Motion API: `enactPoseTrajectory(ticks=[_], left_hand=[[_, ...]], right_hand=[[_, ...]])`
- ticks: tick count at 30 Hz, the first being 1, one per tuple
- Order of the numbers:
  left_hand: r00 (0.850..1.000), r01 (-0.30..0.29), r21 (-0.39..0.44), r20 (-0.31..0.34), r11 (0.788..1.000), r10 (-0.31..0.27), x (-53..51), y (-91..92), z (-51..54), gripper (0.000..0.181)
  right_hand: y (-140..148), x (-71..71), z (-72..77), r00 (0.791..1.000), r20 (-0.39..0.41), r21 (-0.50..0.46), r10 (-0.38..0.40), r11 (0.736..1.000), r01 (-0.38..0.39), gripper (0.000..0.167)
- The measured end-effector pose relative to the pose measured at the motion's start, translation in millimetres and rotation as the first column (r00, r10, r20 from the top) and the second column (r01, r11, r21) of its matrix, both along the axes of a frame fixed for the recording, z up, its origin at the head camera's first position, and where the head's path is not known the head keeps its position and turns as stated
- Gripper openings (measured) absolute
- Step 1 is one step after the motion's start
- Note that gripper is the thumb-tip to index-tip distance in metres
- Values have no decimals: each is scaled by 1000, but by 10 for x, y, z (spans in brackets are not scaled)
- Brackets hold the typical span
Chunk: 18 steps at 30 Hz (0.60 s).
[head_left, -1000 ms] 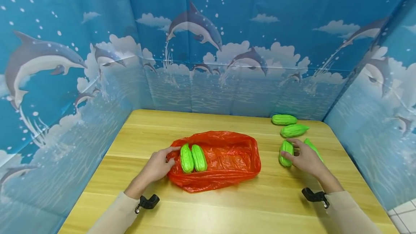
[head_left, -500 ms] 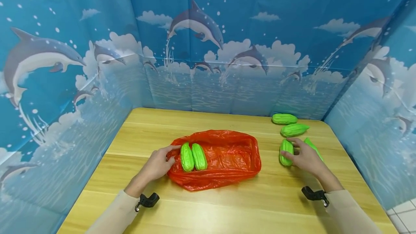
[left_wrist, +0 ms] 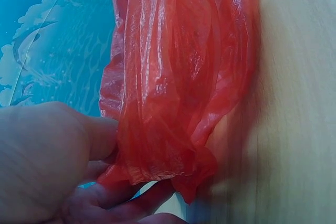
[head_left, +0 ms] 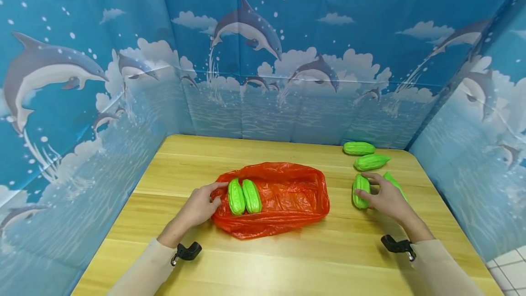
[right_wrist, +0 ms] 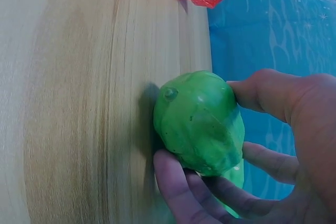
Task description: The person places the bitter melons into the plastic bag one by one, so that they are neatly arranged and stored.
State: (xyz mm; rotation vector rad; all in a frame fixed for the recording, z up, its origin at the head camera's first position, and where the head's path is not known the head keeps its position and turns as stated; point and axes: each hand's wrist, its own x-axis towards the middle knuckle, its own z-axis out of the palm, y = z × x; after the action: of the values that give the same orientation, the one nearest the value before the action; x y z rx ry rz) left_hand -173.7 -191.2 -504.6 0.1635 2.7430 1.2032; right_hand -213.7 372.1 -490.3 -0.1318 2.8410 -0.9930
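Note:
A red plastic bag (head_left: 291, 195) lies spread with its mouth facing up, and two bright green ridged gourds (head_left: 252, 196) sit side by side at its left end. My left hand (head_left: 199, 205) pinches the bag's left edge between thumb and fingers; in the left wrist view the gathered red film (left_wrist: 163, 87) hangs in its grasp. On the right, my right hand (head_left: 388, 198) grips another green gourd (head_left: 360, 191) between thumb and fingers, its rounded end (right_wrist: 197, 119) facing the right wrist camera. That gourd appears to rest on the table.
Two more green gourds (head_left: 358, 148) (head_left: 371, 162) lie at the table's back right. Partly behind my right hand is another green piece (head_left: 394, 184). The wooden table (head_left: 263, 264) is bordered by blue dolphin-print curtains (head_left: 263, 113) on three sides.
Both hands keep the same hold, and the bag and gourds stay in place. Only a slight shift of the head view is visible.

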Motion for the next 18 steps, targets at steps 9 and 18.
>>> enactPoseTrajectory(ticks=[9, 18], left_hand=[[1000, 6, 15, 12, 1000, -7, 11, -4, 2, 57], [1000, 10, 8, 4, 1000, -10, 13, -2, 14, 57]], right_hand=[[-14, 13, 26, 998, 55, -48, -21, 999, 23, 85], [-73, 51, 89, 998, 56, -75, -14, 997, 18, 86]])
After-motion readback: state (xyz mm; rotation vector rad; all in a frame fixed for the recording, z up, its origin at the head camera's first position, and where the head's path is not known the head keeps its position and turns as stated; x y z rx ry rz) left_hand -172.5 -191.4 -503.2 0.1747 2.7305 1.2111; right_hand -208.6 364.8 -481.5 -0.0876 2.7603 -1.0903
